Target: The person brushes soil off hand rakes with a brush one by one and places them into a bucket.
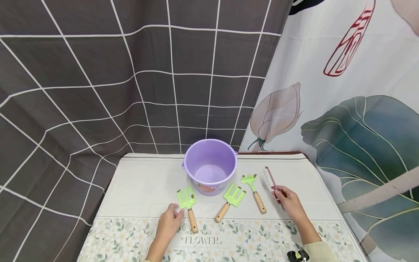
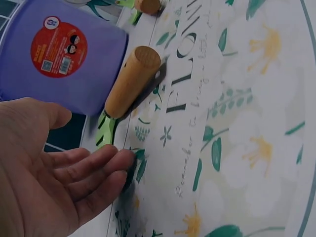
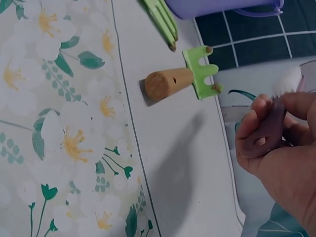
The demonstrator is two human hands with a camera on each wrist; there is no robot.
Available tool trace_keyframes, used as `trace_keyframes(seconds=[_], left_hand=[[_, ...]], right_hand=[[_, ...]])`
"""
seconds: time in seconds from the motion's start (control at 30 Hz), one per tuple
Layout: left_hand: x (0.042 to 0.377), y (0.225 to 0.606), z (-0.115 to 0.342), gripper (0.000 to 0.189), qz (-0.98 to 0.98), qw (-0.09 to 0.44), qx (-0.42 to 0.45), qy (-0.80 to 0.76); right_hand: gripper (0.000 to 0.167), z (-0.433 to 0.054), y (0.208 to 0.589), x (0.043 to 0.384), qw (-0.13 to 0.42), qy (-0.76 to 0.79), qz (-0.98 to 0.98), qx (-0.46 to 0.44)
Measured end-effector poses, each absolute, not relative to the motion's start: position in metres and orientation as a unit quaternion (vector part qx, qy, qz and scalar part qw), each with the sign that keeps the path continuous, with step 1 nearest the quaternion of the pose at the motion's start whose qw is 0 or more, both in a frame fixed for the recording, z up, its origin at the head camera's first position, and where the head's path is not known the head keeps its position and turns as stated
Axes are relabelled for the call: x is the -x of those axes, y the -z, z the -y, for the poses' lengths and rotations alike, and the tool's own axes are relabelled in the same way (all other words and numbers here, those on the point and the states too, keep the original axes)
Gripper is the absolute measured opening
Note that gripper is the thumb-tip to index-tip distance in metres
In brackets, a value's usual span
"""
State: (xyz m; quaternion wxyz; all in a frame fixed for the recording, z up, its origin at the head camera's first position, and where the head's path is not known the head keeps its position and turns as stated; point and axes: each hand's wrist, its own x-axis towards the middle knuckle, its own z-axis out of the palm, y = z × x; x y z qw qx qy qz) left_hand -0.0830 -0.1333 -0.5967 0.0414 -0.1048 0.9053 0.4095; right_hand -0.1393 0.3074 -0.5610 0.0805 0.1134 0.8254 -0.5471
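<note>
My right hand [image 1: 289, 205] grips a small brush [image 1: 270, 177] by its mauve handle, white bristles facing outward, above the table's right side. In the right wrist view the fingers and thumb close round its handle [image 3: 264, 133], which has a hole near the end. My left hand [image 1: 168, 223] holds nothing; its fingers are loosely bent beside the left green garden fork [image 1: 192, 221]. The left wrist view shows the palm and relaxed fingers near that fork's wooden handle [image 2: 132, 81]. A second green fork [image 1: 222, 212] and a small green rake [image 1: 259, 202] lie between the hands. Brown patches mark their tines.
A purple bucket [image 1: 211, 150] stands upright at the table's back middle, behind the tools. The white tablecloth [image 1: 144, 182] has a floral front band with printed lettering. A dark grid curtain [image 1: 147, 87] hangs behind and left, a pale printed curtain [image 1: 314, 65] at right.
</note>
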Motion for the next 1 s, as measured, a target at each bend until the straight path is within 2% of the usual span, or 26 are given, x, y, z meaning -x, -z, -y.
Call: trace_keyframes(seconds=[0.3,0.5,0.7,1.0], left_hand=[[0.083,0.597,0.128,0.049,-0.849,0.11,0.136,-0.499],[0.082,0.601,0.122,0.058,-0.838,0.134,0.136,-0.511],[0.082,0.607,0.116,0.05,-0.843,0.138,0.134,-0.503],[0.084,0.609,0.108,0.043,-0.878,0.121,0.109,-0.451]], right_hand=[[0.039,-0.304,0.558,0.14,0.069,0.529,-0.838,-0.114],[0.037,-0.304,0.559,0.141,0.073,0.527,-0.839,-0.114],[0.036,-0.305,0.561,0.141,0.087,0.536,-0.833,-0.106],[0.036,-0.305,0.558,0.138,0.077,0.542,-0.832,-0.092]])
